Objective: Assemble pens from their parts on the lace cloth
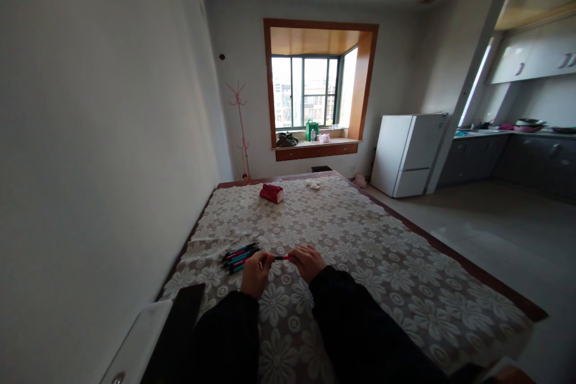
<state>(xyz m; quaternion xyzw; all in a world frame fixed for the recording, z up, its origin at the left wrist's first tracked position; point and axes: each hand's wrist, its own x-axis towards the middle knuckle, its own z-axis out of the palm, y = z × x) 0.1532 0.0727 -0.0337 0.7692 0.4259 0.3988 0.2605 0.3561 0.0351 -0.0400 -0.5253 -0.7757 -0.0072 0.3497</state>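
Observation:
Between my two hands a slim pen [282, 258], black and red, is held level just above the flowered tablecloth [351, 240]. My left hand [257, 273] is closed on its dark end. The red end sits in the closed fingers of my right hand [307, 262]. Just left of my left hand lies a bunch of pens [238, 257] in black, teal and red, side by side on the cloth. My fingers hide both ends of the held pen.
A red tissue packet [272, 193] and a small white item [312, 185] lie farther back on the table. At the near left are a black flat object [182, 324] and a white box-like object [139, 336]. The wall [112, 132] runs along the table's left side; a fridge [407, 155] stands beyond.

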